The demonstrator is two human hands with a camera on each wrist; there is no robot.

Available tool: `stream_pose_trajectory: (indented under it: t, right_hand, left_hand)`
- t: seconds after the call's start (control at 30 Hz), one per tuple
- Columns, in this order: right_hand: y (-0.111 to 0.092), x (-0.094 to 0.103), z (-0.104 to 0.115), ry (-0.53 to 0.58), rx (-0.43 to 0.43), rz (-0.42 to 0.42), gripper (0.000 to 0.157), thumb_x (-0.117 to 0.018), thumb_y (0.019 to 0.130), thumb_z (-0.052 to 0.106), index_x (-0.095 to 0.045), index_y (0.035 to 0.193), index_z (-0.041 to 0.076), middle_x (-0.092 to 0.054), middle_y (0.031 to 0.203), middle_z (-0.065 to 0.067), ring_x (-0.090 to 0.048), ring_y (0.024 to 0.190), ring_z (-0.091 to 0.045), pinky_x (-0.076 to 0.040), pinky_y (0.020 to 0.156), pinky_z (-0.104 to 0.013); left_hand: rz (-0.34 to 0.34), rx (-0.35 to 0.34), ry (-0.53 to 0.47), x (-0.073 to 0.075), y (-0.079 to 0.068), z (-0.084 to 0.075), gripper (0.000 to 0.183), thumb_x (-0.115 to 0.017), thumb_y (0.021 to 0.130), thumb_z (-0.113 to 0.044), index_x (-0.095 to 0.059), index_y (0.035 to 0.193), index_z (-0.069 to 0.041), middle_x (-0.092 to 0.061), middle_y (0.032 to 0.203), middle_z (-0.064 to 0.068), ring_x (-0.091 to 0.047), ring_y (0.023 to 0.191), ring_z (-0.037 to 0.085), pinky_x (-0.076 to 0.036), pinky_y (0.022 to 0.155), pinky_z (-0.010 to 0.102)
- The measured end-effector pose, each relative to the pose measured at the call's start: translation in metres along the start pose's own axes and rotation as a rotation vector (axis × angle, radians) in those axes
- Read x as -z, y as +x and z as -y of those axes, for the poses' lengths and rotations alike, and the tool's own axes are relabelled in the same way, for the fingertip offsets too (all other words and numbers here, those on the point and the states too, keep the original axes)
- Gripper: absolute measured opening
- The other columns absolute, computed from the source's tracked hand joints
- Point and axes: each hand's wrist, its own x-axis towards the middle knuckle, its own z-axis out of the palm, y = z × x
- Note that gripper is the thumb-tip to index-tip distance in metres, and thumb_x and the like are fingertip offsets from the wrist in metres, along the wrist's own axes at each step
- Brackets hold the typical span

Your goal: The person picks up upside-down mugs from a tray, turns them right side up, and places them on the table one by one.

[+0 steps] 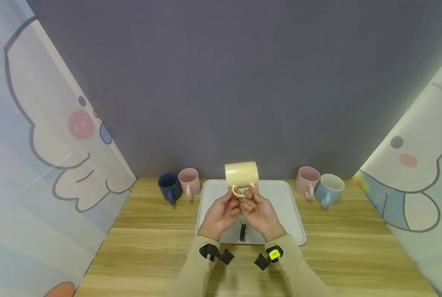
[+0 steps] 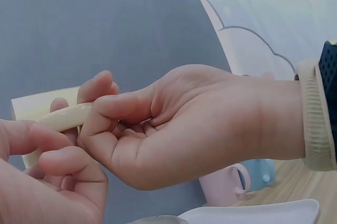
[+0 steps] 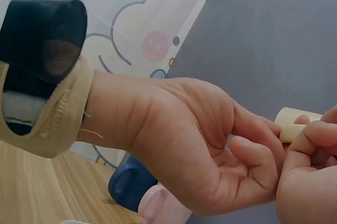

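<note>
A pale yellow mug (image 1: 241, 175) is held up sideways above the white tray (image 1: 284, 206), its handle facing the person. At the left end of that handle, the left hand (image 1: 222, 213) pinches with thumb and fingers. The right hand (image 1: 259, 211) pinches the handle's other end. In the left wrist view, the right hand (image 2: 174, 124) has curled fingers against the yellow handle (image 2: 68, 117), and part of the left hand (image 2: 58, 182) shows close by. The left hand (image 3: 195, 140) fills the middle of the right wrist view, partly covering the mug (image 3: 295, 114).
Beneath the hands, a clear round item with a black handle (image 1: 242, 232) rests on the tray, partly hidden. To the left stand a navy mug (image 1: 170, 187) and a pink mug (image 1: 189, 181). On the right are another pink mug (image 1: 307, 180) and a light blue mug (image 1: 329, 189).
</note>
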Motion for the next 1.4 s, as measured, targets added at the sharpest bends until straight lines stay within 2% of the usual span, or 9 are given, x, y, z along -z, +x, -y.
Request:
stream_pose_trajectory:
  t: [0.2, 0.33, 0.43, 0.63, 0.77, 0.87, 1.07, 1.27, 1.4]
  right_hand:
    - [-0.001, 0.005, 0.003, -0.003, -0.029, 0.037, 0.034, -0.024, 0.110, 0.034, -0.047, 0.094, 0.014, -0.058, 0.085, 0.003, -0.026, 0.062, -0.002, -0.025, 0.061, -0.015]
    - [-0.003, 0.009, 0.007, -0.123, -0.027, 0.016, 0.040, -0.023, 0.111, 0.032, -0.054, 0.096, 0.012, -0.067, 0.101, -0.001, -0.033, 0.065, -0.001, -0.031, 0.063, -0.014]
    - [-0.007, 0.011, 0.010, -0.341, 0.000, -0.086, 0.040, -0.027, 0.112, 0.028, -0.060, 0.099, 0.012, -0.066, 0.101, 0.001, -0.038, 0.066, -0.002, -0.034, 0.062, -0.015]
    - [-0.013, 0.014, 0.024, -0.973, -0.011, -0.359, 0.031, -0.043, 0.111, 0.025, -0.067, 0.104, 0.007, -0.054, 0.085, 0.004, -0.046, 0.068, -0.007, -0.041, 0.063, -0.020]
    - [-0.020, 0.025, 0.048, -1.222, 0.061, -0.483, 0.026, -0.047, 0.109, 0.018, -0.063, 0.111, -0.002, -0.060, 0.091, 0.003, -0.048, 0.068, -0.008, -0.044, 0.063, -0.020]
    - [-0.030, 0.040, 0.071, -1.330, 0.130, -0.554, 0.024, -0.047, 0.108, 0.011, -0.060, 0.113, -0.009, -0.061, 0.086, 0.005, -0.047, 0.063, -0.006, -0.043, 0.059, -0.019]
    - [-0.059, 0.079, 0.114, -1.535, 0.136, -0.660, 0.028, -0.047, 0.107, 0.011, -0.057, 0.118, -0.013, -0.058, 0.083, 0.005, -0.047, 0.062, -0.006, -0.041, 0.057, -0.020]
    - [-0.081, 0.112, 0.132, -1.799, -0.024, -0.744, 0.036, -0.049, 0.106, 0.019, -0.057, 0.123, -0.012, -0.065, 0.110, -0.026, -0.062, 0.098, -0.031, -0.050, 0.081, -0.035]
    - [-0.086, 0.127, 0.138, -1.898, -0.139, -0.724, 0.037, -0.052, 0.104, 0.022, -0.054, 0.123, -0.010, -0.062, 0.116, -0.029, -0.060, 0.107, -0.040, -0.050, 0.086, -0.047]
  left_hand:
    - [0.024, -0.006, -0.018, -0.003, -0.003, 0.002, 0.034, -0.037, 0.112, -0.026, -0.065, 0.095, -0.017, -0.066, 0.088, -0.010, -0.032, 0.057, -0.002, -0.025, 0.053, 0.013]
    - [0.053, -0.043, 0.005, -0.005, -0.004, 0.004, 0.035, -0.036, 0.112, -0.025, -0.064, 0.094, -0.016, -0.065, 0.086, -0.010, -0.032, 0.056, -0.002, -0.025, 0.053, 0.012]
    - [0.037, -0.086, 0.036, -0.007, -0.004, 0.005, 0.033, -0.036, 0.112, -0.024, -0.063, 0.094, -0.016, -0.064, 0.086, -0.010, -0.031, 0.055, -0.002, -0.025, 0.053, 0.013]
    - [0.002, -0.196, 0.145, -0.003, -0.007, 0.004, 0.028, -0.037, 0.112, -0.025, -0.058, 0.097, -0.013, -0.058, 0.084, -0.008, -0.031, 0.056, 0.000, -0.029, 0.055, 0.015]
    - [-0.011, -0.279, 0.274, 0.007, -0.015, -0.003, 0.027, -0.040, 0.111, -0.024, -0.057, 0.094, -0.012, -0.052, 0.081, -0.007, -0.030, 0.057, 0.002, -0.035, 0.061, 0.018]
    - [-0.072, -0.336, 0.396, 0.018, -0.024, -0.012, 0.029, -0.043, 0.111, -0.024, -0.058, 0.088, -0.014, -0.052, 0.079, -0.007, -0.042, 0.063, 0.003, -0.045, 0.066, 0.019]
    - [-0.219, -0.421, 0.671, 0.037, -0.039, -0.030, 0.030, -0.044, 0.111, -0.024, -0.054, 0.083, -0.015, -0.050, 0.080, -0.006, -0.055, 0.078, 0.008, -0.052, 0.074, 0.022]
    - [-0.339, -0.448, 0.799, 0.061, -0.054, -0.045, 0.030, -0.046, 0.110, -0.023, -0.052, 0.083, -0.012, -0.050, 0.083, -0.004, -0.052, 0.081, 0.012, -0.050, 0.075, 0.024]
    - [-0.423, -0.462, 0.849, 0.074, -0.066, -0.051, 0.029, -0.047, 0.110, -0.022, -0.055, 0.085, -0.008, -0.052, 0.082, -0.005, -0.053, 0.080, 0.012, -0.050, 0.074, 0.026]
